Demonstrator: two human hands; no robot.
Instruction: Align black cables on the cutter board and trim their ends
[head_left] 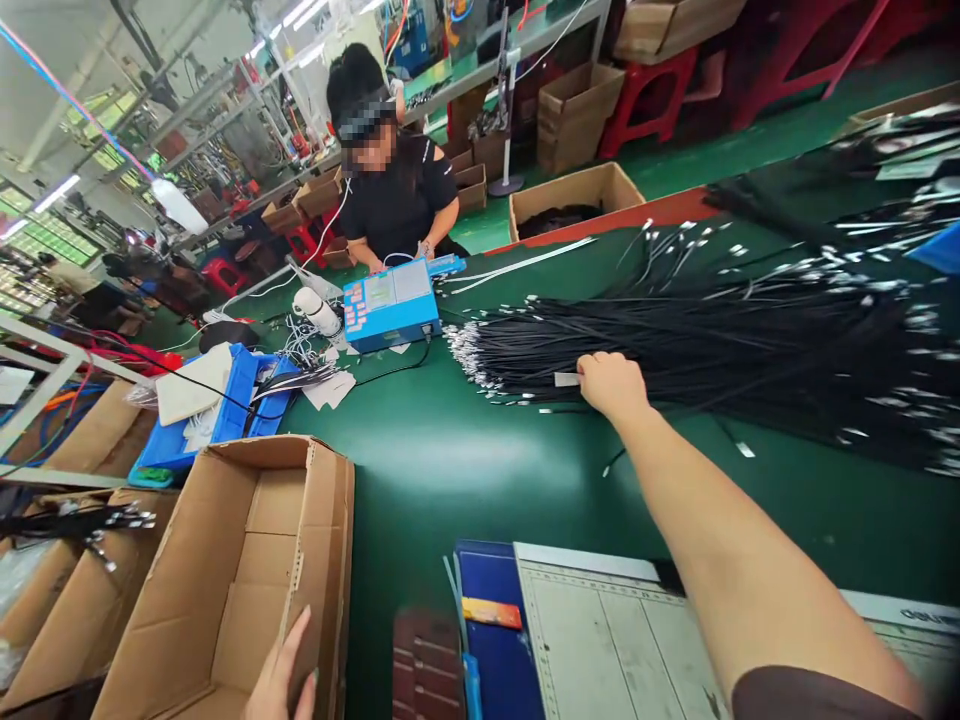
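My right hand [611, 385] reaches out over the near edge of a large pile of black cables [690, 340] with silvery ends, lying on the green table. Its fingers are pressed together around a small white tag, which sticks out to the left. At the bottom, my left hand [281, 675] rests by the right wall of an open cardboard box [326, 560]; its visible fingers are apart and nothing shows in them.
A person sits across the table behind a blue device [394, 305]. Blue trays [240, 390] stand at the left. A paper cutter [600, 630], a dark blue folder [495, 660] and a brown object [427, 665] lie near the front edge.
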